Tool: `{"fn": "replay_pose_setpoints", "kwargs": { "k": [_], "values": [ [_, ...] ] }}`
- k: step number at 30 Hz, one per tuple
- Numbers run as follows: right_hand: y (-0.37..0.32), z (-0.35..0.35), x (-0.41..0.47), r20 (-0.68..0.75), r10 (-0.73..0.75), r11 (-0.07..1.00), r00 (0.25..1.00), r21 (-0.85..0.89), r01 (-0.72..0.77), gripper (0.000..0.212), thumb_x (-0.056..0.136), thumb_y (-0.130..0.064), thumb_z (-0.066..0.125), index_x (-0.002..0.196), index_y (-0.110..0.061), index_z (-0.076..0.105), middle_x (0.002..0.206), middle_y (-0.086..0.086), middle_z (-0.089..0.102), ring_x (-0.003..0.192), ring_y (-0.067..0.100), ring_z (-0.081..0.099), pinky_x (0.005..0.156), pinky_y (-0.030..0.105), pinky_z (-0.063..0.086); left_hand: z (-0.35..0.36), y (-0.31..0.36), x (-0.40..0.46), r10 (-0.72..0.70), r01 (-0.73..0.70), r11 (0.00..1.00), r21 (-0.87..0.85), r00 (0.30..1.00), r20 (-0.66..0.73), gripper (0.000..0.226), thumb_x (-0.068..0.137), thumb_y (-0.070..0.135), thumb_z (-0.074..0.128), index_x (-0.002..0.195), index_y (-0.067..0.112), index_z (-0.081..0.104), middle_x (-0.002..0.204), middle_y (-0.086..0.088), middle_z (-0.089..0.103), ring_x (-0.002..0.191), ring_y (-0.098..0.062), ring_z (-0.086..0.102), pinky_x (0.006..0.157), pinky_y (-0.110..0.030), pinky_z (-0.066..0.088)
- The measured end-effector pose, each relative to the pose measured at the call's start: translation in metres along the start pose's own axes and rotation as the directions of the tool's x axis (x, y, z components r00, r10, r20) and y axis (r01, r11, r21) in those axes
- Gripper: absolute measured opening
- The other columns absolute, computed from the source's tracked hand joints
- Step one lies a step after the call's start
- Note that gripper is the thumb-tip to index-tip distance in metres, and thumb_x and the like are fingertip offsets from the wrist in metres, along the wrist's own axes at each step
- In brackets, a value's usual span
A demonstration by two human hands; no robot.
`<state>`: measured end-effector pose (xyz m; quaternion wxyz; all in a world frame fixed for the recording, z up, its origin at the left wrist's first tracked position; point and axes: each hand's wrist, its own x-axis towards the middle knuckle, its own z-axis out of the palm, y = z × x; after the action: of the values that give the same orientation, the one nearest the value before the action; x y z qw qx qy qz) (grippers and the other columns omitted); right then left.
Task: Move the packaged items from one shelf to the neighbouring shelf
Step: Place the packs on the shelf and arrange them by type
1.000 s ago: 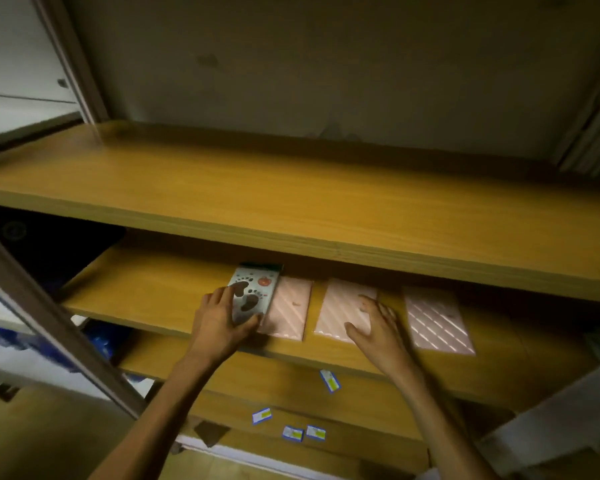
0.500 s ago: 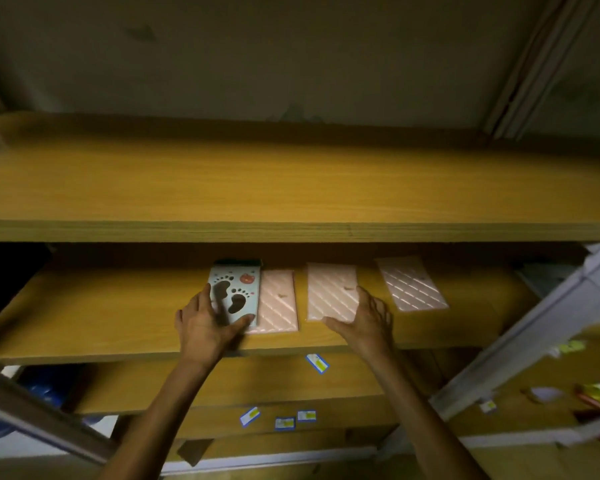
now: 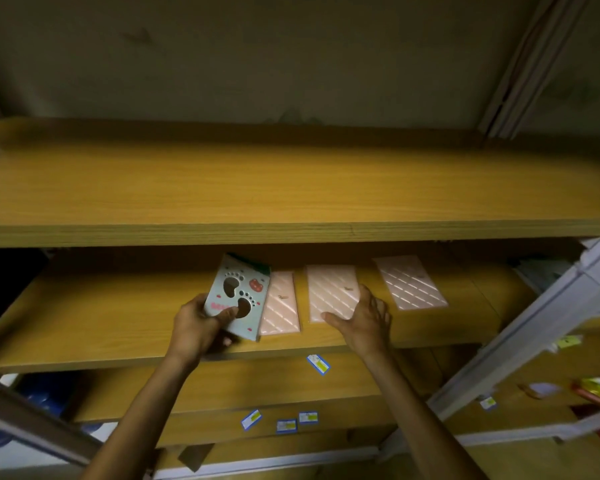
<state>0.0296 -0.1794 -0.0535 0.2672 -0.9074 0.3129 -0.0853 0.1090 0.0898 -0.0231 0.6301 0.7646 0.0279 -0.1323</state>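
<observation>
Closest to me, the left hand (image 3: 196, 325) grips the pale green packet with footprint cut-outs (image 3: 238, 296), thumb across its face and fingers underneath, the near end tipped up off the middle shelf (image 3: 94, 323). The packet's long axis runs away from the person, leaning a little to the right. Just right of that hand a pink striped packet (image 3: 280, 304) lies flat, partly tucked under the green one's edge. The right hand (image 3: 364, 318) rests with fingers spread on the lower right corner of a second pink packet (image 3: 331, 292); whether it has any grip I can't tell. A third pink packet (image 3: 409, 287) lies beyond and to the right of that hand, angled, apart from the others (nearer the right hand, I'd judge). All four run lengthwise front to back. Above the hands, the broad upper shelf (image 3: 291, 192) holds nothing I can see
</observation>
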Motion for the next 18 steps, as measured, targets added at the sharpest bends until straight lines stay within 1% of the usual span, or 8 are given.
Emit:
{"fn": "replay_pose_setpoints", "kwargs": {
  "k": [2,4,6,7,10,12,15,18],
  "values": [
    [0.003,-0.004,0.002,0.037,0.020,0.998,0.999,0.064,-0.022,0.106,0.067,-0.061,0.073,0.150,-0.022,0.018,0.153,0.007,0.030,0.141,0.027,0.018,0.113,0.043,0.024,-0.001,0.002,-0.005,0.010,-0.007,0.997,-0.074,0.999,0.047,0.032,0.084,0.013,0.069,0.112,0.015,0.055,0.097,-0.016,0.072,0.066,-0.038,0.071,0.056,-0.043,0.061],
    [0.008,-0.009,0.003,0.076,0.031,0.989,0.997,0.145,-0.042,0.106,0.067,-0.055,0.077,0.150,-0.026,0.018,0.152,0.009,0.028,0.140,0.029,0.017,0.112,0.046,0.026,0.001,0.001,-0.006,0.015,-0.003,0.991,-0.135,0.996,0.083,0.031,0.085,0.010,0.067,0.112,0.016,0.054,0.103,-0.014,0.070,0.073,-0.031,0.073,0.055,-0.036,0.061],
    [0.013,-0.012,0.003,0.092,0.026,0.985,0.995,0.166,-0.041,0.104,0.068,-0.053,0.077,0.150,-0.025,0.019,0.152,0.009,0.027,0.140,0.030,0.017,0.112,0.047,0.026,0.003,-0.001,-0.006,0.011,0.011,0.981,-0.192,0.994,0.111,0.031,0.086,0.007,0.065,0.114,0.014,0.054,0.106,-0.014,0.069,0.079,-0.031,0.073,0.055,-0.034,0.061],
    [0.015,-0.012,0.003,0.076,0.024,0.990,0.997,0.134,-0.034,0.103,0.069,-0.057,0.074,0.150,-0.023,0.020,0.153,0.009,0.027,0.141,0.029,0.016,0.114,0.047,0.024,0.004,-0.002,-0.006,0.010,0.015,0.978,-0.208,0.993,0.120,0.032,0.086,0.007,0.065,0.115,0.013,0.054,0.107,-0.014,0.069,0.080,-0.032,0.073,0.055,-0.033,0.061],
    [0.016,-0.008,0.001,-0.009,0.045,0.998,0.999,-0.037,-0.046,0.108,0.068,-0.075,0.060,0.149,-0.015,0.020,0.155,0.007,0.025,0.142,0.030,0.015,0.116,0.046,0.018,0.007,-0.003,-0.006,0.007,0.022,0.975,-0.220,0.992,0.129,0.034,0.086,0.007,0.065,0.117,0.013,0.053,0.109,-0.015,0.069,0.081,-0.033,0.073,0.055,-0.033,0.061],
    [0.015,-0.006,-0.002,-0.046,0.052,0.991,0.998,-0.119,-0.058,0.107,0.067,-0.080,0.055,0.145,-0.013,0.027,0.151,0.010,0.028,0.139,0.031,0.018,0.114,0.045,0.020,0.009,-0.004,-0.006,0.007,0.022,0.977,-0.212,0.991,0.132,0.035,0.086,0.007,0.065,0.117,0.013,0.053,0.109,-0.014,0.068,0.081,-0.032,0.073,0.056,-0.034,0.061],
    [0.015,-0.004,-0.004,-0.070,0.073,0.987,0.995,-0.137,-0.082,0.101,0.065,-0.082,0.055,0.138,-0.014,0.038,0.141,0.009,0.034,0.132,0.031,0.023,0.111,0.043,0.024,0.010,-0.004,-0.007,0.020,0.004,0.983,-0.183,0.991,0.130,0.035,0.086,0.008,0.065,0.118,0.014,0.052,0.109,-0.013,0.068,0.079,-0.030,0.073,0.057,-0.035,0.061],
    [0.017,-0.006,-0.003,-0.067,0.081,0.991,0.994,-0.105,-0.088,0.096,0.064,-0.079,0.059,0.134,-0.016,0.043,0.138,0.009,0.036,0.130,0.030,0.026,0.109,0.042,0.026,0.010,-0.006,-0.008,0.040,-0.018,0.985,-0.174,0.991,0.125,0.035,0.086,0.008,0.065,0.118,0.014,0.052,0.109,-0.012,0.068,0.079,-0.029,0.074,0.058,-0.036,0.062]
  ]
}}
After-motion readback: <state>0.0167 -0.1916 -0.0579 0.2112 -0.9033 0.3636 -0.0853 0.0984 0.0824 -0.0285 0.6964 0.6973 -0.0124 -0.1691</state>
